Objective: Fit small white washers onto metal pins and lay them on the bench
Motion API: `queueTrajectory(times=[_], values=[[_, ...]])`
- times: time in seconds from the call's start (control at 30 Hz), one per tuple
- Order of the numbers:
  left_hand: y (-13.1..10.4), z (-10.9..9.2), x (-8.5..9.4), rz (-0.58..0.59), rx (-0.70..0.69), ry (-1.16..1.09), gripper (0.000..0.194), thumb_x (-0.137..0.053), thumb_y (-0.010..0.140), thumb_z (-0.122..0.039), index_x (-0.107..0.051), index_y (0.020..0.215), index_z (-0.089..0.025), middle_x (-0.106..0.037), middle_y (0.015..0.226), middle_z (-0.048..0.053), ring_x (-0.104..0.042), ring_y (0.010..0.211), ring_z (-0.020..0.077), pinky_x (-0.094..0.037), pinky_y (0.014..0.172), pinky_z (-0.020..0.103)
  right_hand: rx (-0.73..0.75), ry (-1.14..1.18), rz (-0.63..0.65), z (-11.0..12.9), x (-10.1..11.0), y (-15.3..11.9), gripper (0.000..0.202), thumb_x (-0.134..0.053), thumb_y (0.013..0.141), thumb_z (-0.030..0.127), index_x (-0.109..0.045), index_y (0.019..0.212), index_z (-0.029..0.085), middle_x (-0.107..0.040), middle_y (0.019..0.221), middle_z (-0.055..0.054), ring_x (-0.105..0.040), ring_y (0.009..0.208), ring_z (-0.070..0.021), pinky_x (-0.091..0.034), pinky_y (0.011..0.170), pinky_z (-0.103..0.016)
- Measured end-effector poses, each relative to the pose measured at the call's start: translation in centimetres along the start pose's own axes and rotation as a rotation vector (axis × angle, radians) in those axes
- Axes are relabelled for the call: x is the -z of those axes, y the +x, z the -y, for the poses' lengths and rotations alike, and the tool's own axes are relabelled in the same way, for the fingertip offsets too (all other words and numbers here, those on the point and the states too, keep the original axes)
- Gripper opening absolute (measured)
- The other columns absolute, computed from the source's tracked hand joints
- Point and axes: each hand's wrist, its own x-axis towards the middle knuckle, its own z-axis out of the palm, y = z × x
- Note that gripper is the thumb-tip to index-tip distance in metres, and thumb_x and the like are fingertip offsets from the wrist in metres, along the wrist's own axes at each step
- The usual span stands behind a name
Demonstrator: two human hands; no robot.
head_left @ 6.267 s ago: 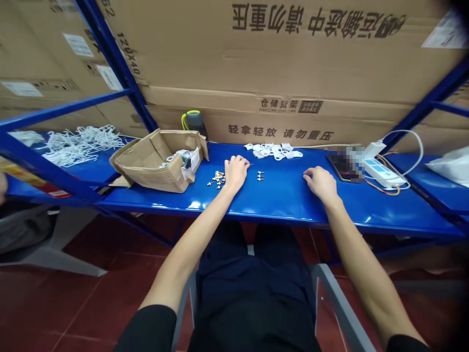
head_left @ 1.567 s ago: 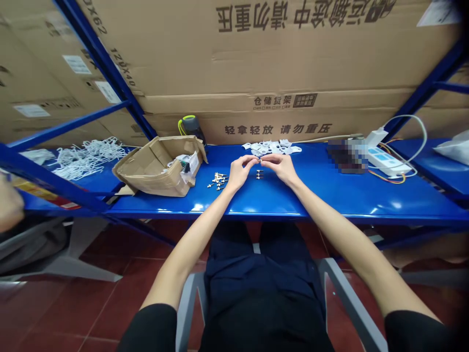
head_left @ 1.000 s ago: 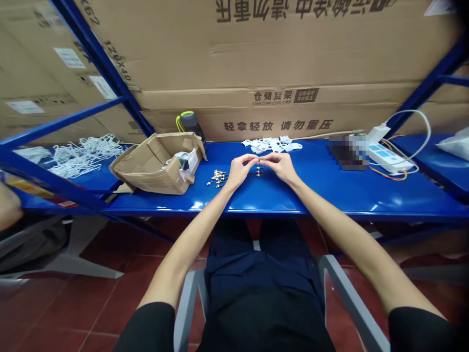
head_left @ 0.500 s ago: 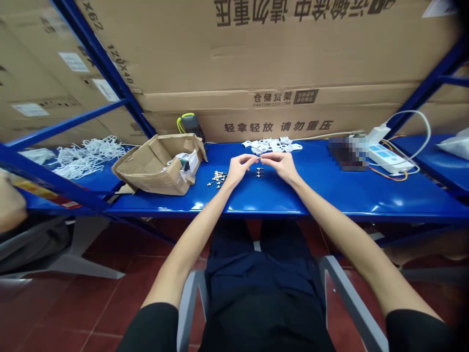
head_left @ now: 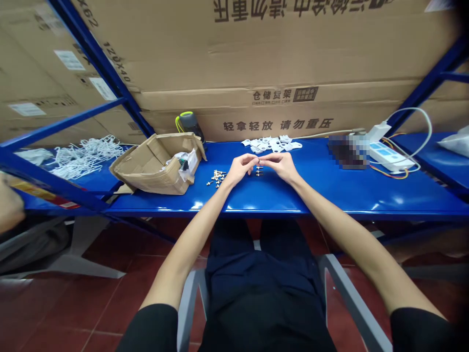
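My left hand and my right hand meet fingertip to fingertip above the blue shelf. Both are closed in a pinch around something too small to make out. Just below the fingertips lie small metal parts in a short column, partly covered by my fingers. A loose pile of similar brass-coloured parts lies beside my left hand. Behind my hands, flat white plastic pieces are spread near the cardboard backing.
An open cardboard box with bagged items stands left, a dark bottle behind it. White hooks lie farther left. At right are a power strip with cables and a blurred dark object. A person's arm shows at far left.
My fingertips stay together, and my left fingers sit slightly lower, over more of the column of small metal parts. The camera view has shifted slightly.
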Motion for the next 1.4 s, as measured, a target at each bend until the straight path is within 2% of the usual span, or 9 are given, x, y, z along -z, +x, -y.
queueTrajectory(times=[0.17,0.33,0.5,0.57,0.7,0.8,0.93,1.1,1.4], values=[[0.1,0.2,0.0,0.003,0.023,0.016,0.051,-0.082,0.083,-0.064,-0.076,0.101,-0.016,-0.077,0.084,0.005,-0.056,0.058,0.0105,-0.047,0.051,0.024,0.014,-0.038,-0.005,0.2,-0.1,0.1,0.035,-0.09,0.077,0.052,-0.087,0.093,0.021,-0.085,0.092,-0.007,-0.08,0.091,-0.0291,-0.063,0.092,-0.043],[0.1,0.2,0.0,-0.052,0.008,0.034,0.047,-0.079,0.088,-0.059,-0.078,0.1,-0.014,-0.077,0.084,0.007,-0.055,0.059,0.0113,-0.046,0.049,0.025,0.05,-0.083,-0.071,-0.1,-0.3,0.5,0.038,-0.088,0.077,0.057,-0.086,0.089,0.022,-0.085,0.093,-0.008,-0.079,0.09,-0.0288,-0.063,0.09,-0.043],[-0.2,-0.1,-0.2,-0.097,-0.03,0.141,0.038,-0.081,0.087,-0.052,-0.081,0.097,-0.015,-0.076,0.079,0.004,-0.053,0.054,0.0108,-0.042,0.05,0.025,0.033,-0.088,-0.054,-0.5,-0.4,0.6,0.041,-0.088,0.076,0.06,-0.086,0.09,0.022,-0.085,0.096,-0.007,-0.078,0.091,-0.028,-0.063,0.091,-0.042],[-0.2,-0.2,-0.3,-0.123,-0.057,0.196,0.034,-0.08,0.089,-0.05,-0.081,0.097,-0.017,-0.078,0.085,0.005,-0.059,0.061,0.0134,-0.045,0.055,0.026,0.017,-0.092,-0.055,-0.5,-0.4,0.6,0.041,-0.088,0.075,0.059,-0.086,0.09,0.022,-0.085,0.097,-0.008,-0.078,0.093,-0.0283,-0.062,0.092,-0.042],[-0.2,-0.3,-0.2,-0.181,-0.122,0.339,0.026,-0.076,0.093,-0.045,-0.082,0.095,-0.02,-0.081,0.098,0.006,-0.07,0.087,0.0206,-0.052,0.077,0.031,0.013,-0.151,-0.064,-0.7,-0.1,0.6,0.035,-0.086,0.079,0.054,-0.085,0.093,0.022,-0.085,0.098,-0.007,-0.078,0.092,-0.0273,-0.061,0.091,-0.041],[-0.2,-0.2,0.0,-0.205,-0.118,0.417,0.021,-0.076,0.094,-0.041,-0.083,0.096,-0.021,-0.082,0.102,0.005,-0.069,0.089,0.0212,-0.051,0.081,0.032,0.028,-0.295,-0.062,-0.8,0.2,0.7,0.028,-0.08,0.085,0.05,-0.085,0.091,0.022,-0.084,0.094,-0.006,-0.076,0.088,-0.0256,-0.059,0.088,-0.04],[-0.2,0.2,0.1,-0.2,-0.118,0.532,0.016,-0.077,0.095,-0.036,-0.083,0.095,-0.022,-0.08,0.101,0.006,-0.064,0.084,0.0211,-0.05,0.083,0.035,0.048,-0.441,-0.035,-1.2,0.5,0.8,0.024,-0.073,0.091,0.044,-0.084,0.091,0.022,-0.084,0.096,-0.006,-0.074,0.087,-0.0246,-0.057,0.088,-0.038],[-0.1,1.0,0.3,-0.149,-0.085,0.766,0.013,-0.075,0.097,-0.031,-0.083,0.093,-0.023,-0.078,0.103,0.008,-0.063,0.094,0.0255,-0.048,0.093,0.04,0.029,-0.609,0.045,-2.3,0.6,0.9,0.019,-0.07,0.093,0.032,-0.085,0.095,0.021,-0.082,0.099,-0.007,-0.071,0.087,-0.0232,-0.055,0.09,-0.037],[-0.1,1.5,0.5,-0.085,-0.032,0.82,0.02,-0.064,0.099,-0.017,-0.083,0.104,-0.021,-0.078,0.111,0.01,-0.066,0.104,0.0287,-0.049,0.102,0.045,-0.04,-0.779,0.07,-3.5,0.8,1.3,0.018,-0.071,0.094,0.029,-0.087,0.099,0.024,-0.079,0.106,-0.008,-0.069,0.089,-0.0229,-0.054,0.089,-0.035]])
